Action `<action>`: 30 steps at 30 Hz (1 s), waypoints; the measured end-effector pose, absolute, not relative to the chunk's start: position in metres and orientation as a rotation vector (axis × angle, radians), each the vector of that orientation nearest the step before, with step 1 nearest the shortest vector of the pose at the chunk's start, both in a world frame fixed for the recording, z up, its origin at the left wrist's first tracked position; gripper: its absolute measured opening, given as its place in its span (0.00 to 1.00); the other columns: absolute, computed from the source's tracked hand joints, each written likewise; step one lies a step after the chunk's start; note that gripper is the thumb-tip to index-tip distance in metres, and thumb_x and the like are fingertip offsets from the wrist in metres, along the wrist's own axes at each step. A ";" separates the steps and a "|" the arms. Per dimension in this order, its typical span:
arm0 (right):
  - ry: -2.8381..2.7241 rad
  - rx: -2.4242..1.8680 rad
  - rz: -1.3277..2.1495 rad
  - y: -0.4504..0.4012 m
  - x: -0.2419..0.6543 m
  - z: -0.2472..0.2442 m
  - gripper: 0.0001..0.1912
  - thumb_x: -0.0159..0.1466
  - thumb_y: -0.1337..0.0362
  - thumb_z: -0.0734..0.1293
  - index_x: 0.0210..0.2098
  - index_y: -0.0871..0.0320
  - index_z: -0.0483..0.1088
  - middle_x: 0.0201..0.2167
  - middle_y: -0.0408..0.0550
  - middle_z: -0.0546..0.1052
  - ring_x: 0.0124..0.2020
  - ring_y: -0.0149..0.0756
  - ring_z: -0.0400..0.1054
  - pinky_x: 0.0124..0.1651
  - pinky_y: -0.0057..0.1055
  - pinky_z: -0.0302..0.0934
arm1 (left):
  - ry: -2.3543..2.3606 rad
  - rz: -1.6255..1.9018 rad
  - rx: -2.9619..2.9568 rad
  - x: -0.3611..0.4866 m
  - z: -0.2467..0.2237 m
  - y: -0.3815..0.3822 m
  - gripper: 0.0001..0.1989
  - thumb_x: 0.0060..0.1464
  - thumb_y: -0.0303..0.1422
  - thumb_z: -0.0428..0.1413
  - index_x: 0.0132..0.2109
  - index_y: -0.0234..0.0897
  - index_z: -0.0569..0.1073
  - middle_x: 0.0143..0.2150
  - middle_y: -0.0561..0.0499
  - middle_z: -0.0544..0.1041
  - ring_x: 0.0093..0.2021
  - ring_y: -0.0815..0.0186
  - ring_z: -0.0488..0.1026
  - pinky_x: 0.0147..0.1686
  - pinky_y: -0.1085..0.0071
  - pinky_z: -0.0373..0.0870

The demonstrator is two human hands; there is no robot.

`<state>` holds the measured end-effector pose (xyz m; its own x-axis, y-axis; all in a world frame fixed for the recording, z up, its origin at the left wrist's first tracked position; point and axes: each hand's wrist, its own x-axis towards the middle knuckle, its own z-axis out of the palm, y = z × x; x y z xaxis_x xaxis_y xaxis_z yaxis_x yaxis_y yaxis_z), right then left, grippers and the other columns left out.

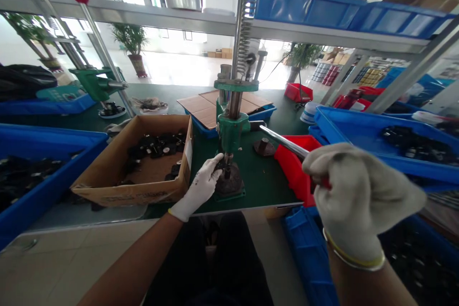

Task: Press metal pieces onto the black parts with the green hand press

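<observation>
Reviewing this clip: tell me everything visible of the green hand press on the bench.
The hand press has a green cast body on a dark round base standing on the green bench. A steel coil spring wraps its upright shaft above. The gloved right hand grips its chrome lever, which runs rightward; the gloved left hand sits at a dark part under the ram.

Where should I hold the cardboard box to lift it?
Hook your fingers over the rim of the box at its front wall and left end, coming from the near side: the top is open, and the right end sits close to the press.
</observation>
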<state>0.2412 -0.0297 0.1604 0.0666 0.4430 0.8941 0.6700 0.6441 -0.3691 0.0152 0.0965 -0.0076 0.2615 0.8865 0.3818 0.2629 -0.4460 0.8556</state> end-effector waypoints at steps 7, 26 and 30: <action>-1.616 -0.931 -0.174 -0.045 0.238 0.054 0.11 0.63 0.77 0.63 0.34 0.54 0.70 0.33 0.47 0.78 0.32 0.36 0.72 0.33 0.35 0.68 | 1.089 1.217 1.847 0.019 -0.013 0.089 0.25 0.63 0.30 0.52 0.66 0.37 0.69 0.62 0.42 0.74 0.64 0.58 0.70 0.68 0.60 0.63; -1.624 -0.889 -0.077 -0.041 0.232 0.046 0.14 0.64 0.80 0.62 0.28 0.56 0.65 0.27 0.43 0.73 0.26 0.29 0.68 0.28 0.28 0.62 | 1.144 1.239 1.909 0.021 -0.021 0.089 0.25 0.63 0.29 0.51 0.66 0.36 0.68 0.60 0.41 0.75 0.62 0.58 0.72 0.67 0.59 0.65; -1.605 -0.922 0.002 -0.040 0.234 0.040 0.12 0.65 0.79 0.62 0.32 0.57 0.67 0.31 0.46 0.75 0.30 0.31 0.71 0.31 0.30 0.66 | 1.123 1.227 1.898 0.021 -0.022 0.089 0.26 0.63 0.29 0.51 0.67 0.37 0.67 0.61 0.41 0.74 0.64 0.58 0.70 0.68 0.58 0.63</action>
<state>0.2340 -0.0396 0.0399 0.0400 0.5524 0.8326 0.5502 0.6834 -0.4799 0.0210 0.0893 -0.0218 0.2112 0.8891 0.4060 0.3257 -0.4557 0.8284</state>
